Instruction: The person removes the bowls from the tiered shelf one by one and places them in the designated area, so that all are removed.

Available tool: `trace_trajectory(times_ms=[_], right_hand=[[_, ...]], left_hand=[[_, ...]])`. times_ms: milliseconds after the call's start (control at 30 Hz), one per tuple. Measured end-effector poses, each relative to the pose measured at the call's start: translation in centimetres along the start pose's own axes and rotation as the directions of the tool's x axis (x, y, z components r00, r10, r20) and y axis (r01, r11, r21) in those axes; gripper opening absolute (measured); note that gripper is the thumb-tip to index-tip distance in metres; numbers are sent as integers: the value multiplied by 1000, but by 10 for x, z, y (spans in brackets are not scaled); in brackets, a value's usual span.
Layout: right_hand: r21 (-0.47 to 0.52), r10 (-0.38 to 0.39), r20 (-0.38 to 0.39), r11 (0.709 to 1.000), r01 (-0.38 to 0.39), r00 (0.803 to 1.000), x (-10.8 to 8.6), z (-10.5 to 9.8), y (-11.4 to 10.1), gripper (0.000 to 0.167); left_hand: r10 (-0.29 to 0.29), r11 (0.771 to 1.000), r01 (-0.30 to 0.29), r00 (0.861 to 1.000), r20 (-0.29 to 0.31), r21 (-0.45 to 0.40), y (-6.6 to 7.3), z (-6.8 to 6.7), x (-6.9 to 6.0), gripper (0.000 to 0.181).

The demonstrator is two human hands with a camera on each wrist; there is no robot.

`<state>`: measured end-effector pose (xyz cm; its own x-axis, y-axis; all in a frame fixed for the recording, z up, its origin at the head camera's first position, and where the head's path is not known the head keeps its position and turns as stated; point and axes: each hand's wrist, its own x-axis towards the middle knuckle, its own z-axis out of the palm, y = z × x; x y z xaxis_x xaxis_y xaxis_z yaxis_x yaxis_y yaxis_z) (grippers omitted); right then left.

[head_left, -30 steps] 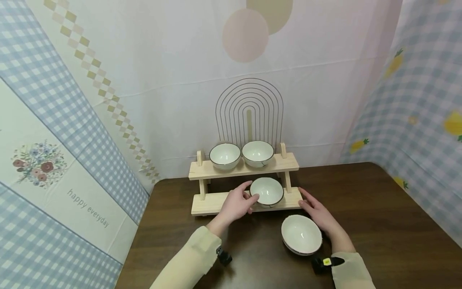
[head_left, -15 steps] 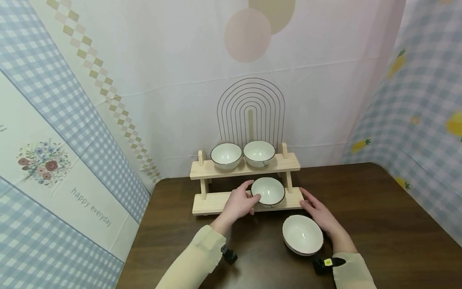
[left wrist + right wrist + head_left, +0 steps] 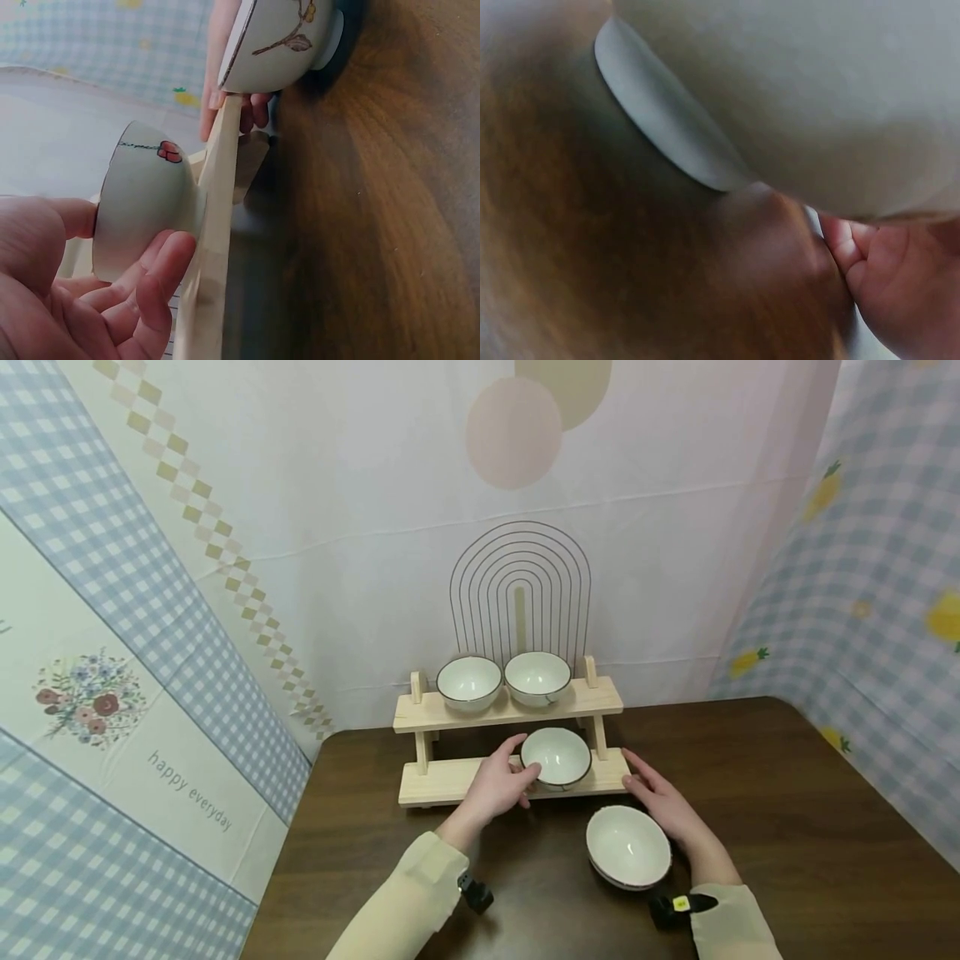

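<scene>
My left hand (image 3: 497,787) holds a white dark-rimmed bowl (image 3: 558,756) on the lower board of the two-tier wooden shelf (image 3: 442,781). The thumb lies at the rim; in the left wrist view, fingers lie along the side of this bowl (image 3: 146,199), which has a small red motif. At the lower board's right end, my right hand (image 3: 663,800) grips the wood, with fingers on both sides of it. Another white bowl (image 3: 628,847), with a flower branch outside, rests on the table just in front of the right hand. It fills much of the right wrist view.
Two similar bowls, a left one (image 3: 469,683) and a right one (image 3: 537,678), stand side by side on the upper board. The brown table (image 3: 795,827) extends around the shelf. Behind it hangs a pale cloth (image 3: 360,568), with checked cloth at both sides.
Both hands and all the bowls keep their places on the shelf and table. The head view has shifted very slightly, and the left forearm has moved a little to the right.
</scene>
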<state>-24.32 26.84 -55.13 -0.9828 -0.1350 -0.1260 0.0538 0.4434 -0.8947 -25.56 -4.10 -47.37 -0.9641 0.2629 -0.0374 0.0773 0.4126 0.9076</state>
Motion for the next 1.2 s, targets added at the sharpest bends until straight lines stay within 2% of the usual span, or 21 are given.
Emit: trace_trajectory(times_ms=[267, 467, 900, 1200], right_hand=[[9, -19, -3, 1000, 19, 1000, 1, 0, 2, 74], [17, -17, -4, 1000, 17, 1000, 2, 0, 3, 73], [31, -24, -5, 999, 25, 1000, 6, 0, 6, 72], [30, -33, -8, 999, 34, 999, 7, 0, 8, 72]], left_hand=[[-1, 997, 1, 1000, -1, -83, -5, 3, -1, 64], [10, 996, -11, 1000, -2, -91, -6, 4, 0, 65], [-14, 992, 13, 1000, -10, -124, -12, 7, 2, 65], [-11, 988, 9, 1000, -7, -157, -15, 8, 2, 64]])
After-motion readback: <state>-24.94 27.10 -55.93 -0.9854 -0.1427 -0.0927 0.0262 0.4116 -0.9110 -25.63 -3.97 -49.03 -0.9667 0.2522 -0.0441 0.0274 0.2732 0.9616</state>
